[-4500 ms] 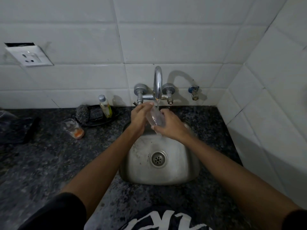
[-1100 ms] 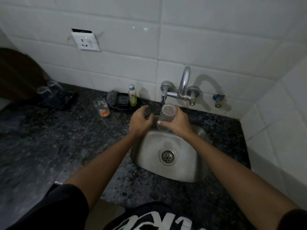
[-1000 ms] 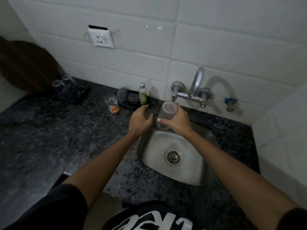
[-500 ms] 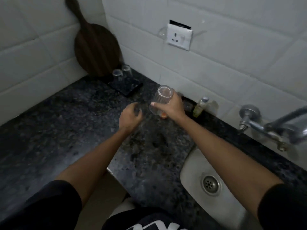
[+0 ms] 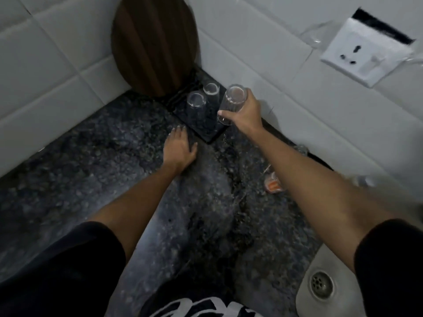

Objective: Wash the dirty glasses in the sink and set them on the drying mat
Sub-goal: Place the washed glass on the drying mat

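Only partial white lettering on the person's black shirt (image 5: 206, 308), unreadable.

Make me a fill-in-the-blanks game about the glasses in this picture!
1. The right hand holds a clear ____.
2. ____ glasses already stand on the dark drying mat.
3. The left hand rests on the ____, holding nothing.
4. A round wooden ____ leans in the corner.

Missing words: glass; two; countertop; board
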